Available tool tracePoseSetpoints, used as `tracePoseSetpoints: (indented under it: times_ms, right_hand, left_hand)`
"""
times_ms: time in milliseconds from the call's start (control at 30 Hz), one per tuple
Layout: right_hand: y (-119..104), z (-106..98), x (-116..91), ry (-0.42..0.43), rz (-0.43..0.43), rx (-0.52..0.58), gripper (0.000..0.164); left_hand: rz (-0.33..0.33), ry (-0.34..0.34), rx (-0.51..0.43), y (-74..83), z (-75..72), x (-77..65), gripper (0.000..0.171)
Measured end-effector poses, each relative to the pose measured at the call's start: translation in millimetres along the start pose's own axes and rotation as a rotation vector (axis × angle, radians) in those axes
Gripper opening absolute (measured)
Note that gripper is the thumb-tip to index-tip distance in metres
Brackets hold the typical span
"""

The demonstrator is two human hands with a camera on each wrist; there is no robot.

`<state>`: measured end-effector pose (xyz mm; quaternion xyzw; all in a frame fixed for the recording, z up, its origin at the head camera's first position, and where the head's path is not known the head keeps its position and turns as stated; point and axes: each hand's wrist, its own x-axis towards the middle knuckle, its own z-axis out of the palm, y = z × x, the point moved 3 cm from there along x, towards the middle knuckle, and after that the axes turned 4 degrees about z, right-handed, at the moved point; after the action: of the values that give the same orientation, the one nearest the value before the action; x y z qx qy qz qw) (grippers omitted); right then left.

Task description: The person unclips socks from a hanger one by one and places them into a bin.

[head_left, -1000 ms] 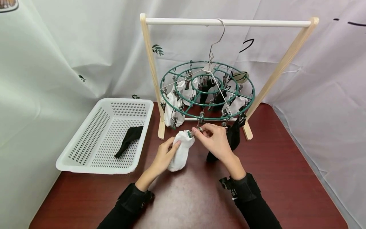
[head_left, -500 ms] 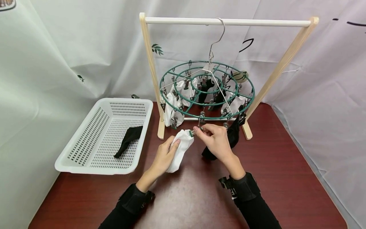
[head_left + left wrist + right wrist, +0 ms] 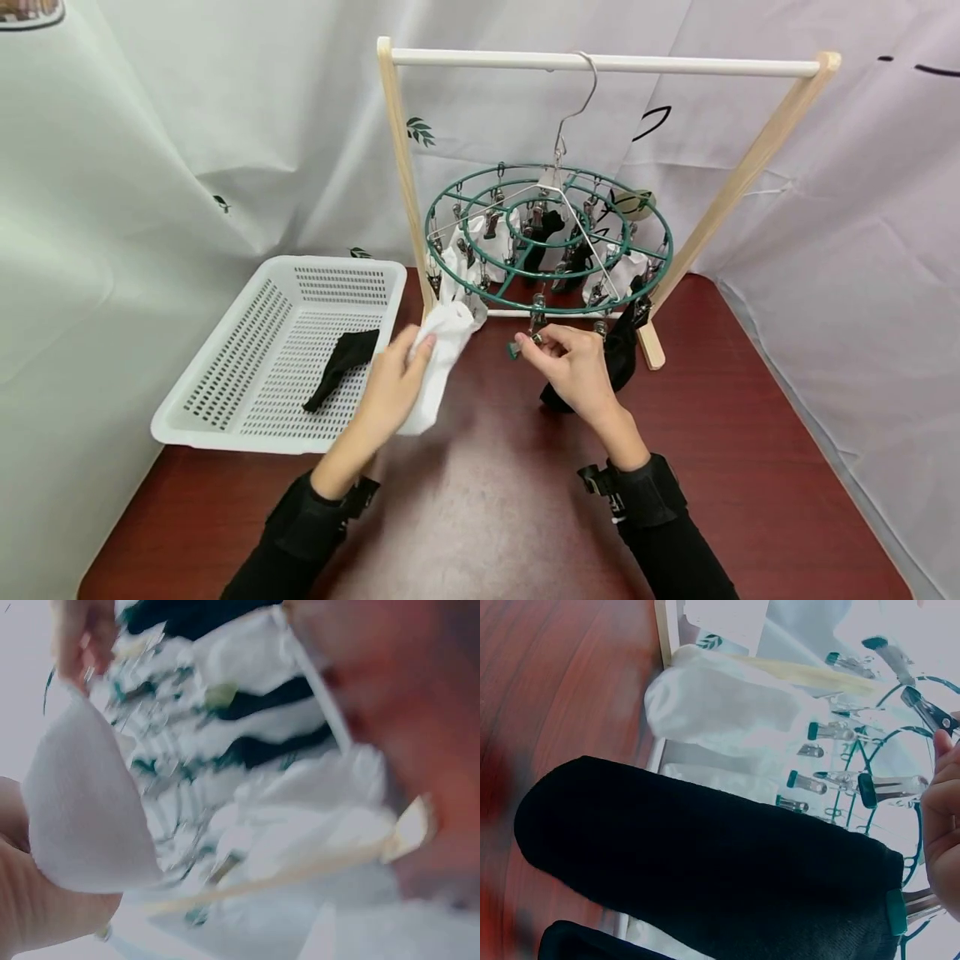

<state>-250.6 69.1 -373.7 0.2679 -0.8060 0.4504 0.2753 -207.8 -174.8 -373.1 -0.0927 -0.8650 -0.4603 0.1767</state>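
My left hand [image 3: 393, 375] grips a white sock [image 3: 442, 358] near its upper part, the sock slanting down in front of the rack's left leg. In the left wrist view the white sock [image 3: 86, 802] fills the near side, with the fingers behind it. My right hand [image 3: 570, 367] pinches a metal clip with green tips [image 3: 514, 349] below the front of the green round hanger [image 3: 547, 310]. Nothing hangs from that clip [image 3: 924, 706], as the right wrist view shows. Below the right hand a black sock [image 3: 705, 855] hangs from another clip.
A wooden rack with a white bar [image 3: 487, 58] carries the hanger, where several white and black socks hang. On the left, a white perforated basket [image 3: 168, 425] contains a black sock [image 3: 341, 367]. All stand on a dark red table [image 3: 480, 533] before a pale cloth backdrop.
My left hand has drawn the white sock up and left, away from the clip it was at. The right hand stays nearly in place, still pinching the clip.
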Motion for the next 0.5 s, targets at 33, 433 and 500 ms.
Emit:
tracePoseSetpoints:
  times_ms: [33,433,500]
  right_hand:
    - [1,0,0,-0.003,0.003,0.001,0.042]
    - [8,-2,-6,0.011,0.058,0.037,0.033]
    - [8,-2,-7,0.006,0.065,0.049,0.033]
  left_hand:
    - [-0.005,-0.007,0.014,-0.2,-7.7,5.4,0.020]
    - [-0.076,-0.213,0.282,-70.6,-63.3,91.7,0.031]
    - [-0.100,-0.287,0.327,-92.7,-59.9,98.9,0.033]
